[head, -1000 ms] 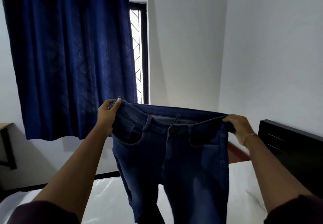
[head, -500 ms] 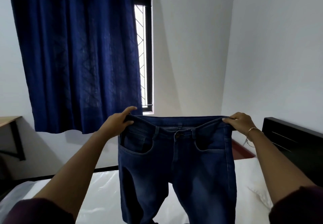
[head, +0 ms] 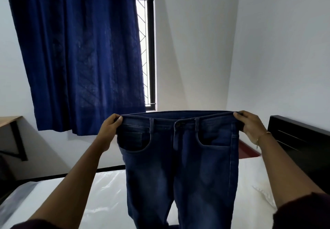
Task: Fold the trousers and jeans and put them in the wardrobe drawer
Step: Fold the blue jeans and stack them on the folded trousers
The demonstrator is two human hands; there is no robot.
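A pair of dark blue jeans [head: 180,166] hangs in the air in front of me, front side facing me, waistband stretched flat and level. My left hand [head: 109,130] grips the left end of the waistband. My right hand [head: 250,127], with a thin bracelet at the wrist, grips the right end. The two legs hang down over the white bed [head: 100,196] and run out of the frame at the bottom. No wardrobe or drawer is in view.
A dark blue curtain [head: 80,53] covers most of a window [head: 147,50] on the far wall. A black headboard [head: 300,143] stands at the right. A wooden desk corner [head: 9,121] shows at the left edge. A white pillow [head: 264,196] lies at the bed's right.
Both hands have pulled the waistband wider apart and level, so the jeans now hang flat and straight. The view has shifted slightly to the left.
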